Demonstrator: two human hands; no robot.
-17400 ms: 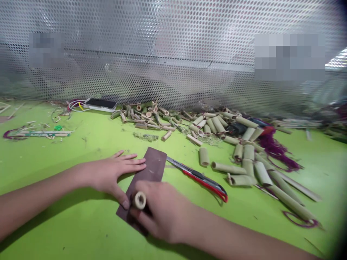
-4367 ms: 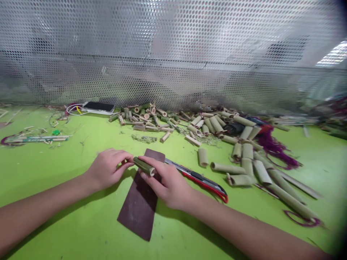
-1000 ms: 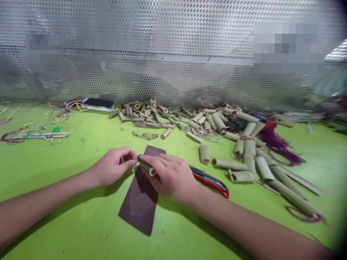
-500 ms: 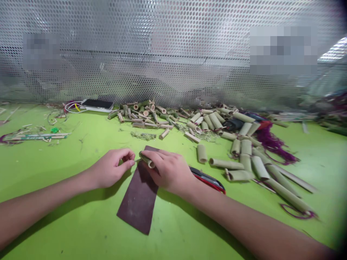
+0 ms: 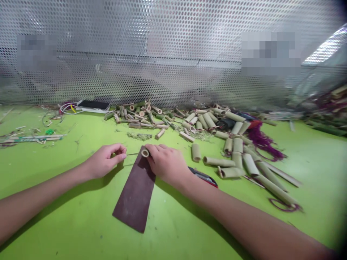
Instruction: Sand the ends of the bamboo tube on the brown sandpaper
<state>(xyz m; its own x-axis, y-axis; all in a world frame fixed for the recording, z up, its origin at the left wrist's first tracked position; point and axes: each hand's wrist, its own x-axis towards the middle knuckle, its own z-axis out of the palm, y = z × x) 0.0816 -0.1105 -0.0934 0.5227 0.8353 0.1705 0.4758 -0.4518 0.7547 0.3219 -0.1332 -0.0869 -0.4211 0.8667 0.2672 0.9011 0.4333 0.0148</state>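
Brown sandpaper (image 5: 135, 196) lay mid-frame; over its upper end the curled right hand (image 5: 168, 163) gripped a tube (image 5: 143, 156); the left hand (image 5: 106, 160), pinched closed, held a strip (image 5: 132, 154), apparently not yet pulled free.

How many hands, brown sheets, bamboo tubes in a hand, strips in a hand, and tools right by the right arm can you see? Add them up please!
Hands: 2, the left hand and right hand
Brown sheet: 1
Held bamboo tube: 1
Held thin strip: 1
Red-and-black tool, partly hidden: 1
Total: 6
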